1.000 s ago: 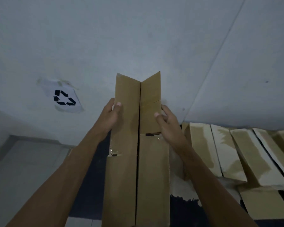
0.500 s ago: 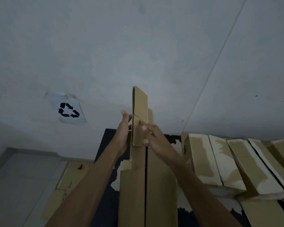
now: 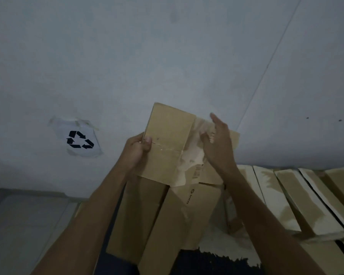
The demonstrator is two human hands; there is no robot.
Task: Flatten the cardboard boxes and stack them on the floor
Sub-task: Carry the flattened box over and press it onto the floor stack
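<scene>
A long brown cardboard box (image 3: 163, 221) is held up in front of the person, its lower body running down between the two forearms and its top flaps (image 3: 167, 143) spread toward the wall. The left hand (image 3: 136, 149) grasps the left edge of the flaps, thumb pressed on the front face beside a seam of clear tape and the other fingers curled behind the board. The right hand (image 3: 218, 145) is at the box's upper right flap, fingers released and mostly straight, blurred, so whether they touch the card cannot be told. Right of the box, lower and farther off, a row of pale flattened boxes (image 3: 292, 197) leans overlapping at the foot of the wall. Left of the box, a taped paper with a recycling symbol (image 3: 78, 140) sticks to the white wall (image 3: 167, 56).
</scene>
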